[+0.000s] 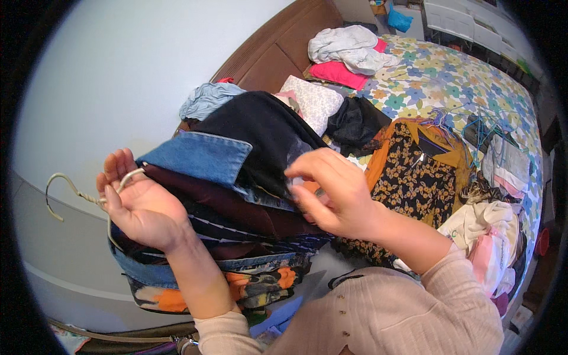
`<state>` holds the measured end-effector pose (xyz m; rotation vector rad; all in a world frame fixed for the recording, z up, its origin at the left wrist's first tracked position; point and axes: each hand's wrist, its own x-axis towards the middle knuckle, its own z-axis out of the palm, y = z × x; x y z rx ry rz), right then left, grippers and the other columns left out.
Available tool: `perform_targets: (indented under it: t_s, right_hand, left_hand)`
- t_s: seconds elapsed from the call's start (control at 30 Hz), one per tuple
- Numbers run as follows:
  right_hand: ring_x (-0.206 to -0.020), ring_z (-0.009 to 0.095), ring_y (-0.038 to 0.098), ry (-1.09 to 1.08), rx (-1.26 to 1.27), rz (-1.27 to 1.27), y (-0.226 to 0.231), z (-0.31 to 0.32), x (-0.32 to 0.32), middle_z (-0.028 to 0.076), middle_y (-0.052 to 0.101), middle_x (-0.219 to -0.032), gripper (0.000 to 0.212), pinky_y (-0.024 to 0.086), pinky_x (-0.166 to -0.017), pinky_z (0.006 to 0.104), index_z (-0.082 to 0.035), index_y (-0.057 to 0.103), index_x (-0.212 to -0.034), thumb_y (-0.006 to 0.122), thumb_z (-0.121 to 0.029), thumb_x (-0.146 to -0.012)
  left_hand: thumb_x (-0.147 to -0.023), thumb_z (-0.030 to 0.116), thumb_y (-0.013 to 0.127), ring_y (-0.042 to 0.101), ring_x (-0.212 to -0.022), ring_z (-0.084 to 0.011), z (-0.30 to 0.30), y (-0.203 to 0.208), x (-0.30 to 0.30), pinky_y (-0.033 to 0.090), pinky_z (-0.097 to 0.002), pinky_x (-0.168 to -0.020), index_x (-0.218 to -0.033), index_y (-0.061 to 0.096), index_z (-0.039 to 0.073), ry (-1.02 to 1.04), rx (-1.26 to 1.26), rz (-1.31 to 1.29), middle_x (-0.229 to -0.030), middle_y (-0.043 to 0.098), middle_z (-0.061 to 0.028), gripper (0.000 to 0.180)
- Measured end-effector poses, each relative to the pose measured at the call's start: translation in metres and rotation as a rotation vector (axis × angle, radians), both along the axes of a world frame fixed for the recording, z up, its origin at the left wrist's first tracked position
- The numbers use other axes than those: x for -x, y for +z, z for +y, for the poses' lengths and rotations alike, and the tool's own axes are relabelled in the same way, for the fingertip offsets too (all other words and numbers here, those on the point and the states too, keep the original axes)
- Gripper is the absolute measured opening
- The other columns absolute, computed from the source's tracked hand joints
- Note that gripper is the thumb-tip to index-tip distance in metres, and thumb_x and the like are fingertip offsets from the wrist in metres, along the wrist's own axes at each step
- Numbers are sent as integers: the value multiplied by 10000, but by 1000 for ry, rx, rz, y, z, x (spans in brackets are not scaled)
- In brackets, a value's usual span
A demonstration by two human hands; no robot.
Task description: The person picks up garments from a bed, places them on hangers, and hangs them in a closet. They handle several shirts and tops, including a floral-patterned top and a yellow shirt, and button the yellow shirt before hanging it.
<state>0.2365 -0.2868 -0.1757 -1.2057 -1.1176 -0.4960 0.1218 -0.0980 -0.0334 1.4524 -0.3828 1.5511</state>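
Note:
My left hand (145,204) is closed round a cream wire hanger (89,198) by its twisted neck, the hook sticking out to the left. On the hanger hangs a denim jacket (201,155) with a blue collar, dark maroon lining and an orange flower print lower down. My right hand (340,189) hovers at the right of the collar, fingers curved and thumb apart, slightly blurred. I see nothing clearly held in it. Beyond the collar lies a black garment (254,133), partly hidden by the jacket.
A black flowered garment (408,177) lies to the right on the flowered bedspread (455,77). Several hangers (482,133) lie past it. Folded pale clothes (485,228) are piled at the bed's near right edge. Pillows and clothes lie by the brown headboard (278,50), with a wall (136,71) at left.

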Motion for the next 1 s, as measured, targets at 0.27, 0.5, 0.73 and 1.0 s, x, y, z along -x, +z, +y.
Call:
perform_targets:
  t_s: [0.27,0.5,0.73,1.0]
  right_hand:
    - [-861,310,551,-82,60,-8,6,53,5,127,540,-938,448,462,-717,379,-28,493,-998,723,-94,-620]
    - [-801,338,601,-2,24,169,-28,63,2,159,589,-850,286,487,-718,394,-15,550,-942,635,-34,-670]
    - [-713,287,617,68,-14,50,-24,43,-22,129,595,-763,128,500,-629,374,-15,607,-872,623,-103,-781]
    - [-677,231,527,27,0,-120,-83,-4,32,55,507,-721,83,394,-568,339,-66,589,-804,620,-138,-781]
  left_hand:
    - [-955,186,386,546,-1066,-302,-38,-24,-11,381,-442,-1034,-1021,593,-23,-128,66,-121,-1097,596,-204,301]
    - [-948,236,407,539,-1013,-262,-30,-42,10,423,-437,-964,-1066,554,16,-85,100,-112,-1072,570,-163,290]
    - [-874,171,433,568,-1003,-274,12,-47,14,407,-396,-961,-994,590,-50,-406,244,-41,-1031,613,-205,296]
    - [-847,150,399,536,-1056,-379,0,-65,32,346,-485,-1019,-1019,566,-90,-49,141,-164,-1080,564,-283,339]
